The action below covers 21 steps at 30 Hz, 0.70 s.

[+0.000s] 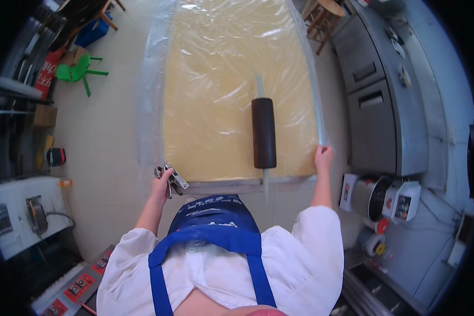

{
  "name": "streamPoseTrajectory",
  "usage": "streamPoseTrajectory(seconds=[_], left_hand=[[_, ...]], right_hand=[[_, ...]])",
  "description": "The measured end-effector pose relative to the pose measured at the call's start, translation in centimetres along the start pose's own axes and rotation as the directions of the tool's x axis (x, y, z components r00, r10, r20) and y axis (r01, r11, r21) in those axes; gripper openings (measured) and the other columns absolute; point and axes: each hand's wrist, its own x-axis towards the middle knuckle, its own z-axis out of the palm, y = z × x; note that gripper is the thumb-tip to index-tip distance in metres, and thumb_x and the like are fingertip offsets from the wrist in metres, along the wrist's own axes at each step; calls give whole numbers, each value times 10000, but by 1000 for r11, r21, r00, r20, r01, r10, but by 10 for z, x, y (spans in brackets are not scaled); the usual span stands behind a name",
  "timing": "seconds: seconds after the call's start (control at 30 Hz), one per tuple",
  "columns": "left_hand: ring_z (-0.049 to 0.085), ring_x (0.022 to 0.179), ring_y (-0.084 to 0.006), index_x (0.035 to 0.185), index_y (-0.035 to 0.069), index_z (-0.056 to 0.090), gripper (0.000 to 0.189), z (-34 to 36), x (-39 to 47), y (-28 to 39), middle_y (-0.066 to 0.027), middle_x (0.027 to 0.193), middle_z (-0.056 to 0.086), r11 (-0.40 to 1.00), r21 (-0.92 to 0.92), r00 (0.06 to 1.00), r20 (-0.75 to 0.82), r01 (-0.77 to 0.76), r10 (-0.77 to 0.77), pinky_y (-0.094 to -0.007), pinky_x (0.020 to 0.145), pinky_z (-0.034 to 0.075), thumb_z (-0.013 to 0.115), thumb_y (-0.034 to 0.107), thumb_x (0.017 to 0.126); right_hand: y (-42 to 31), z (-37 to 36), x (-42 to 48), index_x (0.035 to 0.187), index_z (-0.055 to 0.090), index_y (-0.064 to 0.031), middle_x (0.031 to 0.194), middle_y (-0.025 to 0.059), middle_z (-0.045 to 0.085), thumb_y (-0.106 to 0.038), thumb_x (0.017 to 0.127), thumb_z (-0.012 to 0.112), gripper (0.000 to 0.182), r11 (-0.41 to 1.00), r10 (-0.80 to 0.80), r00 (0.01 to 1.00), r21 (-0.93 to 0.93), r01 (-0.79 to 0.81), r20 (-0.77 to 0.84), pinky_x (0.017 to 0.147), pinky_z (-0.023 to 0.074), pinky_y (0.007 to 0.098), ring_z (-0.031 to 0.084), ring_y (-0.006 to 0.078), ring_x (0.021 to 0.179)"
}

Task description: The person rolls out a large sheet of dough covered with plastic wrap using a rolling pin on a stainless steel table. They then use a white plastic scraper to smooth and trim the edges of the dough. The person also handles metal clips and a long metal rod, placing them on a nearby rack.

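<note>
Clear plastic film (229, 67) lies wrinkled over a pale yellow surface on the table before me; whether that is dough or tabletop, I cannot tell. At the near left corner, my left hand (160, 186) grips metal clamps (177, 181), whose exact number is hard to make out. The fingers of my right hand (323, 158) pinch the film's edge at the near right corner. Between my hands, closer to the right one, a rolling pin with a dark brown barrel (264, 133) and pale handles rests on the film, pointing away from me. Its near handle reaches past the table's front edge.
A steel refrigerated counter (371, 102) stands along the right, with a mixer (379, 198) nearer me. To the left are a green chair (77, 72), cardboard boxes and a white machine (23, 221). A wooden stool (326, 17) stands far right. Red-marked control knobs (79, 287) sit behind me at left.
</note>
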Motion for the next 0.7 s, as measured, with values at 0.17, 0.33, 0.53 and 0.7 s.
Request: streamPoseTrajectory(seconds=[0.17, 0.33, 0.53, 0.7], left_hand=[[598, 783, -139, 1001, 47, 637, 317, -2, 9, -7, -38, 878, 638, 995, 90, 999, 1, -32, 32, -301, 704, 488, 727, 247, 771], [614, 816, -147, 1004, 26, 631, 378, 9, 0, -2, -64, 918, 653, 996, 81, 999, -18, -33, 35, -306, 718, 499, 759, 259, 735], [601, 947, -196, 1168, -42, 508, 733, 7, 4, -25, -144, 1085, 604, 956, 250, 949, -235, -152, 213, -332, 829, 494, 831, 334, 629], [577, 1031, -209, 1224, -55, 454, 860, 5, 12, -35, -175, 1171, 558, 936, 334, 899, -365, -114, 240, -335, 874, 482, 841, 383, 594]], right_hand=[[-12, 5, 1, 876, 637, 50, 914, 266, 641, -371, 864, 497, 444, 990, 30, 998, -138, -22, 53, 798, 477, 478, 611, 411, 888], [-1, 3, 16, 876, 663, 50, 927, 263, 651, -398, 866, 442, 499, 966, 58, 993, -255, -31, 100, 815, 462, 499, 612, 435, 905], [-20, -17, 5, 921, 685, 33, 955, 246, 659, -441, 873, 425, 543, 976, 132, 985, -189, -110, 109, 836, 465, 474, 617, 410, 936], [1, -9, 6, 916, 688, 1, 928, 206, 678, -485, 874, 457, 539, 967, 93, 989, -248, -62, 112, 810, 478, 460, 634, 374, 899]])
